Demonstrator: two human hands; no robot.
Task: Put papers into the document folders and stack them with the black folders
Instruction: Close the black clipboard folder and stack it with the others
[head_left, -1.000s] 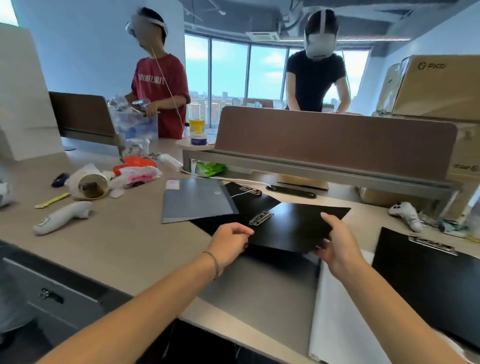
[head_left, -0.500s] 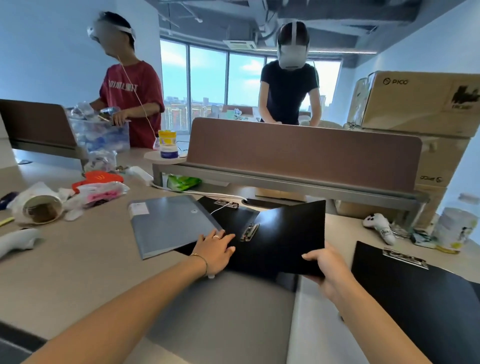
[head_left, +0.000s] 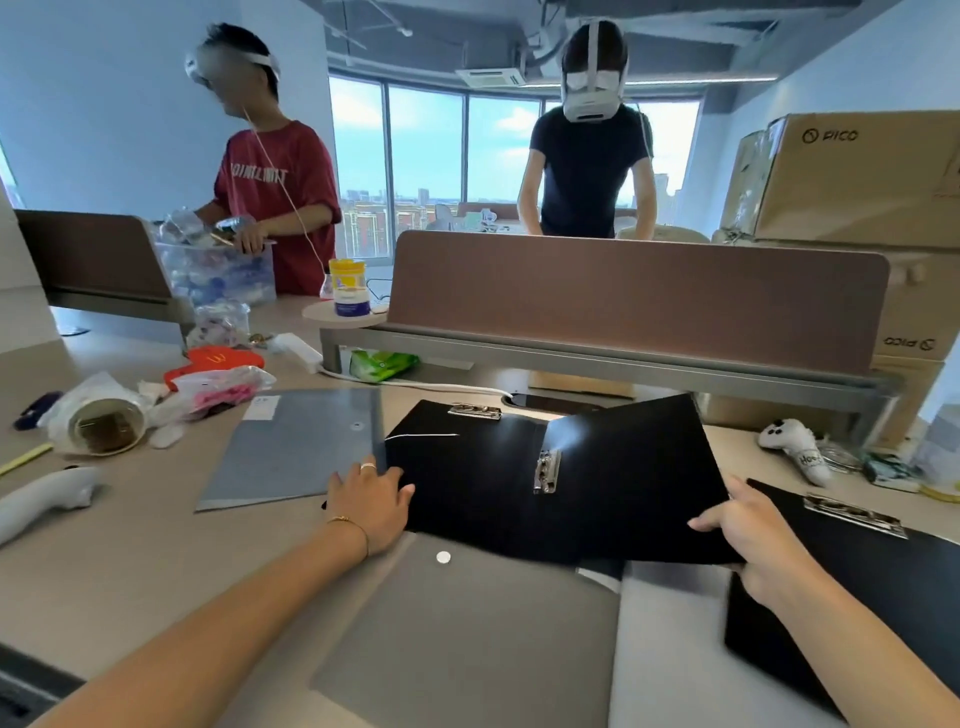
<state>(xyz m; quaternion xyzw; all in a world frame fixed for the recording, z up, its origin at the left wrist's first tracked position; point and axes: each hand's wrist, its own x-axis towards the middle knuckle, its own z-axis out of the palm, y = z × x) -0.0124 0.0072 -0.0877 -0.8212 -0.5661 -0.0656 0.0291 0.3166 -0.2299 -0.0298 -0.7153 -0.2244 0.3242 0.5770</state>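
Note:
A black folder (head_left: 483, 483) lies open in the middle of the desk, its metal clip (head_left: 545, 470) showing on the spine. My right hand (head_left: 748, 530) grips the near right corner of its opened cover (head_left: 639, 478), which is held a little off the desk. My left hand (head_left: 371, 501) rests flat on the folder's left edge, fingers spread. A grey document folder (head_left: 467, 634) with a white snap button lies in front of me, with white paper (head_left: 670, 654) at its right. A second black folder with a clip (head_left: 857, 577) lies at the right.
Another grey folder (head_left: 301, 447) lies left of the black one. Cups, bags and a white controller (head_left: 47, 493) clutter the left of the desk (head_left: 130, 561). A brown divider screen (head_left: 634, 296) stands behind, two people beyond it, and cardboard boxes (head_left: 857, 182) at the right.
My right hand has swung the black folder's cover up and over to the right, baring the clip. My left hand has slid onto the folder's left edge.

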